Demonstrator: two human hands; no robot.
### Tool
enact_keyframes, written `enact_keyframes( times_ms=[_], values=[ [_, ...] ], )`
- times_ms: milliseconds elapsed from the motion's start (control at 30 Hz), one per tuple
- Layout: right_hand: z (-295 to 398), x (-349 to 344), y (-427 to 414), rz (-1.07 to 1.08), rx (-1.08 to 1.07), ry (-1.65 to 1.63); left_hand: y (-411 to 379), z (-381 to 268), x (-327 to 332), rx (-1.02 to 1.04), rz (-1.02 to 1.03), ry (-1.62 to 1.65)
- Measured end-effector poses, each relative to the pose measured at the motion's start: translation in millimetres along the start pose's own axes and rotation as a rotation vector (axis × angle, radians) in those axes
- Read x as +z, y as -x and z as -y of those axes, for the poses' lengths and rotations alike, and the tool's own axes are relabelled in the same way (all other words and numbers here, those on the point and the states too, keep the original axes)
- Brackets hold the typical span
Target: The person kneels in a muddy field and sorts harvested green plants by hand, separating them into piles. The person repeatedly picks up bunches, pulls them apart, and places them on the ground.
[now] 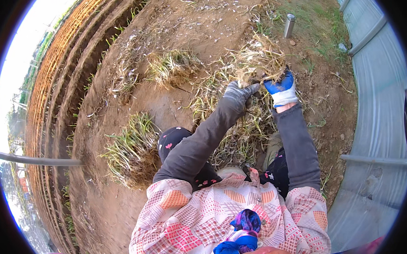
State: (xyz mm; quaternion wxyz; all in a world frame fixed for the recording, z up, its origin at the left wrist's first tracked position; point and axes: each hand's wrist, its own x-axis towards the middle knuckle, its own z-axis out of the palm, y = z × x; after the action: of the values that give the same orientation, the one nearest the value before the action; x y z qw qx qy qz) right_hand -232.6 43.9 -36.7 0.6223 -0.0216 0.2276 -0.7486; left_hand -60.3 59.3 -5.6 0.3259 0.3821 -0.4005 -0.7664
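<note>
My left hand (238, 94), in a grey glove, is at the near edge of a clump of dry, straw-coloured plants with roots (260, 59). Its fingers point right, close to a pale stem, and whether they grip anything is hidden. My right hand (282, 87), in a blue-coated white glove, is closed on the clump's near right side. Below both hands spreads a heap of loose, withered leaves and stalks (244, 139). A bundle of scallion-like plants (133, 149) with green tops and pale stems lies by my left knee. Another such bundle (173, 67) lies farther ahead.
A steel vacuum flask (289, 26) stands on the soil, ahead to the right. Plastic sheeting (374, 97) with metal tubes walls off the right side. Ridged soil rows (70, 81) run along the left, where a grey pipe (40, 160) juts in. Plant scraps (127, 67) litter the ground.
</note>
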Motion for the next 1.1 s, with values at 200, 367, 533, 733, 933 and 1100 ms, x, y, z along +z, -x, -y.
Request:
enact_keyframes(
  times_ms=[200,367,533,733,933,1100],
  values=[
    [-12.1,-10.4,12.2,0.241,-0.358,1.018,-11.1,-0.6,-0.2,0.027,-0.002,0.037],
    [-15.0,-11.8,9.1,0.219,-0.206,0.564,-6.1,-1.8,2.7,0.014,-0.03,0.173],
    [10.8,-20.5,-4.3,-0.054,-0.035,0.086,7.6,-11.7,-7.7,0.129,-0.042,0.243],
    [41.6,-21.5,-10.3,-0.219,-0.099,-0.014,23.6,-26.8,-34.3,0.39,-0.123,0.168],
    [31.6,-7.8,15.8,-0.278,-0.153,0.286,24.0,-29.9,-55.3,0.559,-0.137,-0.119],
    [17.7,-5.0,25.7,-0.185,-0.135,0.432,7.4,-28.3,-42.4,-0.16,-0.196,0.638]
  ],
)
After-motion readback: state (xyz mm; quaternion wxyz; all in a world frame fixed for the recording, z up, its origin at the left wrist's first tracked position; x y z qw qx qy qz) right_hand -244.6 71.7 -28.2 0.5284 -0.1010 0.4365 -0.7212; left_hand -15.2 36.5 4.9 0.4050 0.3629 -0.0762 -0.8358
